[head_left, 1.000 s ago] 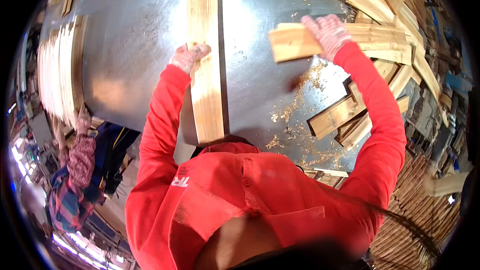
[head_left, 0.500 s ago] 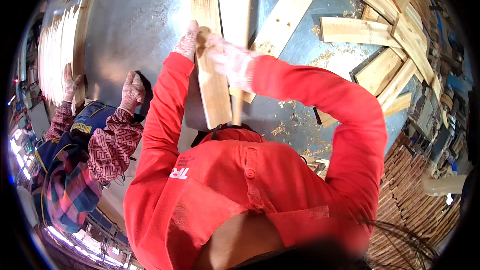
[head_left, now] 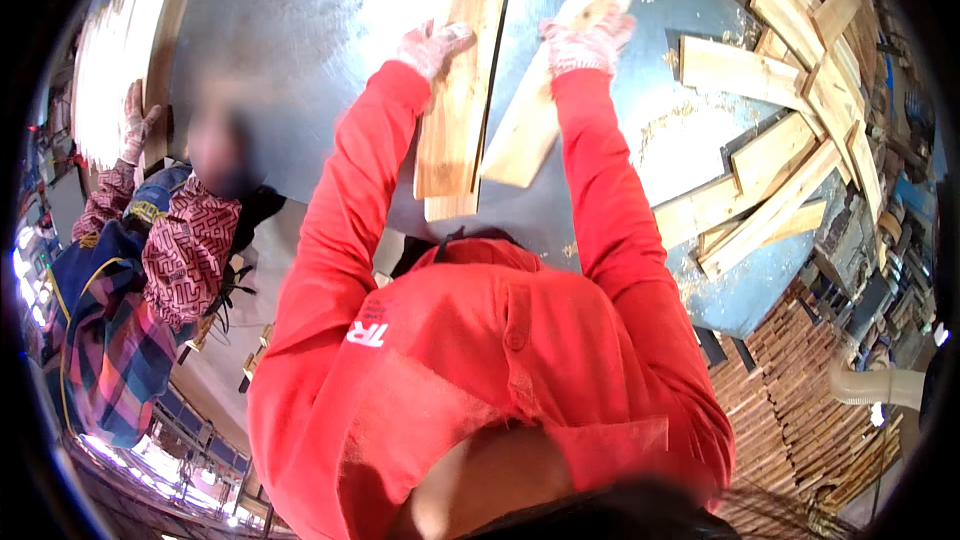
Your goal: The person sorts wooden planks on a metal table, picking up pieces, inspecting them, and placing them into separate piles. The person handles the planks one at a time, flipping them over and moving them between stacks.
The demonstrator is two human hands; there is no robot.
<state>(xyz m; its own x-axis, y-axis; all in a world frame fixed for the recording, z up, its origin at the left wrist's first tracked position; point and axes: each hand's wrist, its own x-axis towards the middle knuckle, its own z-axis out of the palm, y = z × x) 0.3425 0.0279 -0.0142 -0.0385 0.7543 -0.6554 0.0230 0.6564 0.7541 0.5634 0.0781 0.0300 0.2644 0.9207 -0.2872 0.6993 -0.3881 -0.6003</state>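
My left hand (head_left: 434, 48), in a pale knit glove, is closed on the left edge of a long wooden board (head_left: 468, 90), thumb over its top. A second board's end (head_left: 452, 206) peeks out beneath it. To the right lies another long board (head_left: 525, 135), tilted away to the upper right. Over that board is my gloved right hand (head_left: 588, 44), its thumb and fingers spread to either edge. A small tan piece (head_left: 598, 12) shows at its fingertips, apparently held; its kind is unclear.
A metal table (head_left: 300, 60) lies under the boards. Loose wooden pieces (head_left: 745, 70) are heaped at the right, with wood shavings around. At the left, a co-worker (head_left: 165, 240) stands by a row of upright pale boards (head_left: 115, 70). Stacked wood strips (head_left: 790, 400) and a hose (head_left: 870, 385) are lower right.
My right hand has moved right, off the left board and onto the slanted one, with the tan piece. The left board now lies farther right, over another board. The co-worker's nearer hand has shifted.
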